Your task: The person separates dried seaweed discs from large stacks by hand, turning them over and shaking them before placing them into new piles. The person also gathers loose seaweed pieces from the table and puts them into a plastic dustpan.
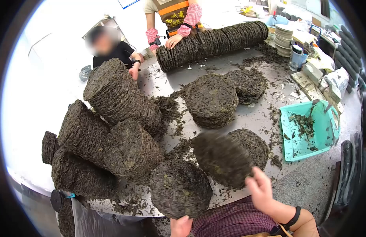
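My right hand [262,191] pinches the edge of a thin round sheet of dried seaweed [221,160], which is smeared by motion. That sheet overlaps a low seaweed stack [252,148] behind it. At the table's near edge, my left hand [181,226] grips the lower rim of another round seaweed cake [181,189], its face turned up toward me. Part of the left fingers is hidden under it. Leaning piles of seaweed cakes [131,152] stand just left of this cake.
Further in are two short seaweed stacks [210,100]. A co-worker's hands rest by a long seaweed roll [214,44]; another person stands at the far left. A turquoise basket [287,136] holds scraps at right, near stacked plates [283,39] and a bottle [295,57]. Crumbs litter the table [179,130].
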`<action>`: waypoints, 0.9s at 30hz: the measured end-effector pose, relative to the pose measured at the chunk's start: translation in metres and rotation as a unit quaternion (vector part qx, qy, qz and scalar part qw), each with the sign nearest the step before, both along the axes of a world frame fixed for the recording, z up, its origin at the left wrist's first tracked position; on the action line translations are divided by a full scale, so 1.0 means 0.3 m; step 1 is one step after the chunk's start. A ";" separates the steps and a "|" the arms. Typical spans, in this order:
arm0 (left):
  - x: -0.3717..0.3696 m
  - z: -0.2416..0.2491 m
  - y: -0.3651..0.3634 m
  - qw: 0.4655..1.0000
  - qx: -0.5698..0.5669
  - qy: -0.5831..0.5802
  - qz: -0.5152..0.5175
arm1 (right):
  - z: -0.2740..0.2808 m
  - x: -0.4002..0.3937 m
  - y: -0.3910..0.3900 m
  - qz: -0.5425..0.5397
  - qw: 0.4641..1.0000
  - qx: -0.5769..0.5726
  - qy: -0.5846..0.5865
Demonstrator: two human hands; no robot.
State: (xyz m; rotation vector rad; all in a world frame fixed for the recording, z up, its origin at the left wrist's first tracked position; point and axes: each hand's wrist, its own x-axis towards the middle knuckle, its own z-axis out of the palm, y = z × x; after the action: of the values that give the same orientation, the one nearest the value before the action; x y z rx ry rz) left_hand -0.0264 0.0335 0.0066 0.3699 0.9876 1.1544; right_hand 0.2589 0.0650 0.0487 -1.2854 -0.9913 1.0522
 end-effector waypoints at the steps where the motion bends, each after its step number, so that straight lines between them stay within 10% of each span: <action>1: -0.016 -0.022 0.004 0.998 0.014 -0.063 0.025 | -0.009 0.064 -0.007 -0.009 0.996 -0.068 0.060; 6: -0.012 -0.060 0.021 0.994 0.016 -0.095 0.048 | -0.113 0.152 -0.063 -0.212 0.964 0.008 -0.160; 14: 0.080 -0.019 -0.014 0.980 -0.027 -0.185 -0.073 | -0.060 0.019 -0.025 0.101 0.987 -0.104 0.064; 19: 0.143 -0.049 0.033 0.980 0.096 -0.164 -0.060 | -0.036 0.114 0.045 -0.032 0.993 -0.044 0.107; 21: 0.149 -0.047 0.062 0.980 0.117 -0.146 -0.063 | -0.031 0.218 0.065 -0.076 0.985 -0.046 -0.151; 27: 0.214 -0.073 0.125 0.984 0.140 -0.033 -0.102 | -0.194 0.361 0.021 -0.150 0.964 -0.033 -0.219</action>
State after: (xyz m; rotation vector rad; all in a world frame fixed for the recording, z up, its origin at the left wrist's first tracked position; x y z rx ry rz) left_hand 0.0378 0.0709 -0.0153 0.6391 0.7111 1.1111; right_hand 0.3673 0.0712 -0.0094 -1.7070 -1.0474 0.5795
